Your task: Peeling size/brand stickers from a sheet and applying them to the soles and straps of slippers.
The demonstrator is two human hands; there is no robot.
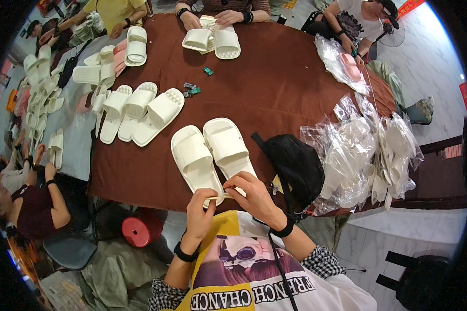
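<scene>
The likeliest trouble is a dropped strip: the thin pale strip (pixel 219 197) stretched between the hands seems to rest on fingertip pressure alone, so a loosened pinch on either side could let it fall onto the slipper below or over the near table edge into the lap. A hard, uneven pull might bend or snap it (its material is too small to tell). If the wrists dip, they could nudge the slippers, whose heels lie close to that edge; a swing of the right arm could knock the black bag (pixel 296 168) just beyond the right hand.

The left hand (pixel 200 208) is nearly closed, thumb and fingers pinching one end; the right hand (pixel 255 196) has its fingers curled and drawn together at the other.

The strip is narrow, fairly straight and cream-coloured. Directly ahead of the hands lie the left slide slipper (pixel 196 161) and right slide slipper (pixel 227 147), cream, broad-strapped, side by side, toes pointing away, their surfaces looking smooth and clean.
</scene>
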